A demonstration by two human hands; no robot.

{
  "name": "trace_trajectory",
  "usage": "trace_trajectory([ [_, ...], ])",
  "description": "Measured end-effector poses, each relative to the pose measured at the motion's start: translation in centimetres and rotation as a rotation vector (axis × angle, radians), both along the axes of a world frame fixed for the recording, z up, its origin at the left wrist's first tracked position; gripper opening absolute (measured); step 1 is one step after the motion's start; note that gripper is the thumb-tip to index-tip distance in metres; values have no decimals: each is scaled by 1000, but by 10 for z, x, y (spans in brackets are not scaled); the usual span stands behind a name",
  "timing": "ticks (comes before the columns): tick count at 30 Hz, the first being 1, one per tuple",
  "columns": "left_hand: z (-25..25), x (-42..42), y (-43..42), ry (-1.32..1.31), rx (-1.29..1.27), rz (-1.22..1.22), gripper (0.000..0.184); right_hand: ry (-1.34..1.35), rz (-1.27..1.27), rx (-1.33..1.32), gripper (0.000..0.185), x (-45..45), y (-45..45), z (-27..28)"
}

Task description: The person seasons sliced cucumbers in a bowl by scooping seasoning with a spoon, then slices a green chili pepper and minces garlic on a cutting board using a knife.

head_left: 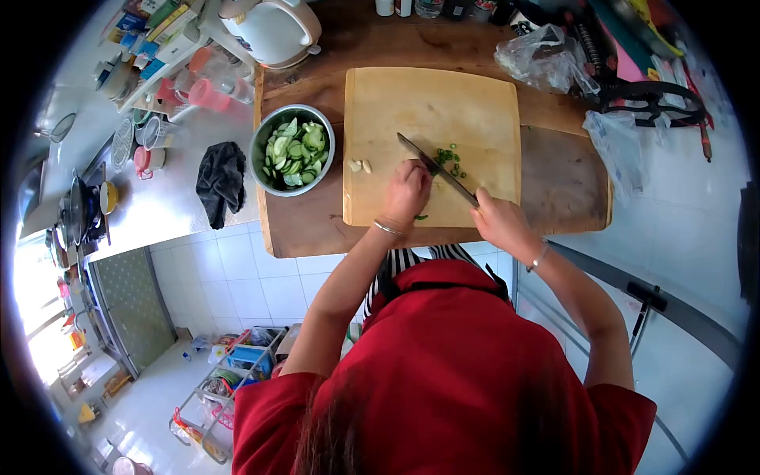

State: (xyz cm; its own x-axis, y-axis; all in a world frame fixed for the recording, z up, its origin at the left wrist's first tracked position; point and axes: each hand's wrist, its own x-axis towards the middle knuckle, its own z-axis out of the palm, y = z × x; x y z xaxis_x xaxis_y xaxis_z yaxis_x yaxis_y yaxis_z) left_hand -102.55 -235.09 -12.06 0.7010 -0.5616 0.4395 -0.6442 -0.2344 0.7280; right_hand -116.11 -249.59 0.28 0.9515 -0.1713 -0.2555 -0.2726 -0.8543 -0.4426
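My right hand [503,227] grips the handle of a kitchen knife [445,172], its blade slanting up and left across the wooden cutting board [431,99]. Beside the blade, my left hand [408,190] is closed with its fingers curled down on the board; what they press or hold is hidden. A bit of green vegetable [421,218] shows at the lower edge of that hand. Right of the blade lie small chopped green rings [451,161], which look like green chili. Peeled garlic cloves [360,166] rest near the board's left edge.
Left of the board stands a metal bowl [256,162] of sliced cucumber [297,154]. A dark cloth [222,182] lies on the counter further left. A white kettle [275,33] stands at the back. Plastic bags [546,59] and a black rack [653,103] are at the right.
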Motion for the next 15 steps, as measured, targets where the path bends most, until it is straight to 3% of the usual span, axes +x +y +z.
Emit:
trace_trajectory([
  [5, 14, 2, 8, -42, 19, -55, 11, -102, -13, -62, 23, 0, 6, -28],
  [10, 8, 3, 10, -45, -9, -53, 11, -23, -9, -15, 22, -6, 3, 7],
  [15, 7, 3, 10, -13, 6, -46, 11, -33, 14, -42, 24, 1, 9, -16],
])
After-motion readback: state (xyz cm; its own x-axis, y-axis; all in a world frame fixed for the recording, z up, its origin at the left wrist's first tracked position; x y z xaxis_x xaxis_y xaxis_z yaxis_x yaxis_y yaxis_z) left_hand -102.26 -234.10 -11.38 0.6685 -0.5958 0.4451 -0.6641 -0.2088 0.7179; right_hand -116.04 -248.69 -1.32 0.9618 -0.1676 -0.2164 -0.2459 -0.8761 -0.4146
